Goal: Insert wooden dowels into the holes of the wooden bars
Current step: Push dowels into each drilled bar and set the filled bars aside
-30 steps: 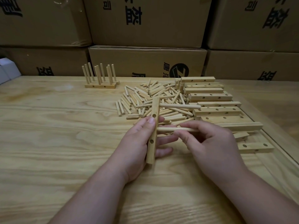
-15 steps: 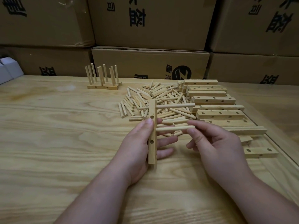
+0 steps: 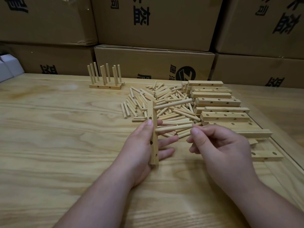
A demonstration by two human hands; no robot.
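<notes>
My left hand [image 3: 139, 150] grips a wooden bar [image 3: 154, 142] held on end above the table, thumb on its front face. Two dowels stick out of the bar to the right: an upper dowel [image 3: 172, 104] and a lower dowel [image 3: 174, 128]. Two empty holes show on the bar's face below the thumb. My right hand [image 3: 222, 150] hovers at the lower dowel's free end, its fingers loosely curled with the tips right by the end and not wrapped round it. A pile of loose dowels [image 3: 164, 96] lies behind my hands.
Drilled wooden bars [image 3: 218, 102] are stacked to the right of the pile. Bars with several upright dowels [image 3: 105, 87] stand at the back left. Cardboard boxes [image 3: 153, 22] wall off the table's far edge, and a white box [image 3: 8, 69] sits far left. The table's right edge [image 3: 279, 145] runs close by.
My right hand slid right along the lower dowel, from gripping its shaft to sitting at its free end. The dowel now stands seated in the bar. The view has shifted slightly.
</notes>
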